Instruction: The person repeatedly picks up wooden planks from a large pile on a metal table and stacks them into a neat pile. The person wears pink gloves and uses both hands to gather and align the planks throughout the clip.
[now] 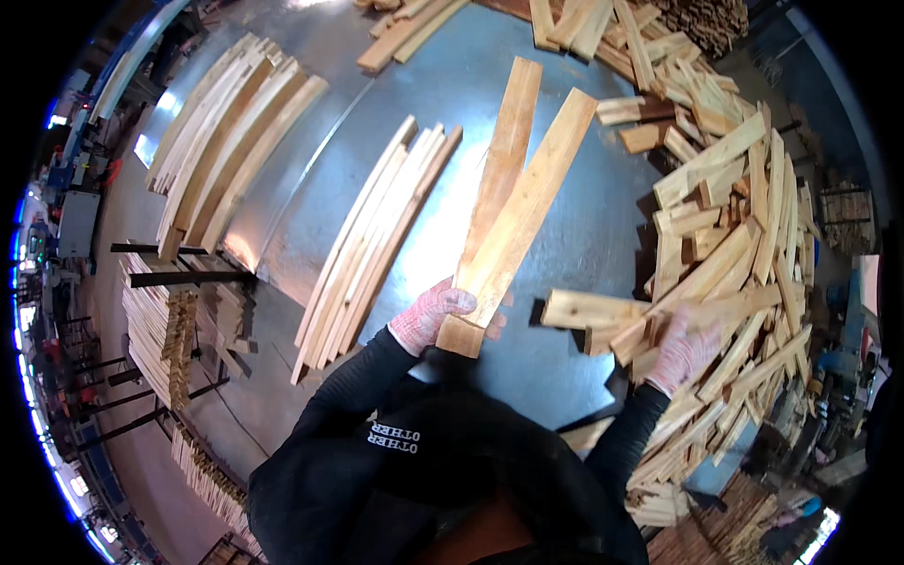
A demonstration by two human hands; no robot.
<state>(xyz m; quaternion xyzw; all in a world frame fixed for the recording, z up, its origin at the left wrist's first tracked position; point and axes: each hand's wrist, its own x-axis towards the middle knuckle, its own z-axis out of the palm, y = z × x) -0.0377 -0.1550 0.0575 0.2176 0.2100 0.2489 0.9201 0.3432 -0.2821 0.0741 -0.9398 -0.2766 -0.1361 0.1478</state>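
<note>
My left hand [431, 315], in a red-and-white knit glove, is closed around the near ends of two wooden boards. The thumb lies on top, and bare fingertips show past the far side. One held board [537, 198] slants up to the right; the other held board [507, 141] fans out behind it, both raised over the metal table [414, 104]. My right hand [686, 350], gloved alike and slightly blurred, reaches over the heap of loose boards [725, 254] at the right. Its fingers look stretched out and apart over the boards; whether they touch one is unclear.
Left of the held boards lies a row of boards [377, 250] side by side. A larger row [240, 132] sits at the table's far left. Stacked boards [160, 330] rest on a black metal rack [188, 279] beyond the edge. More boards [410, 38] lie at the back.
</note>
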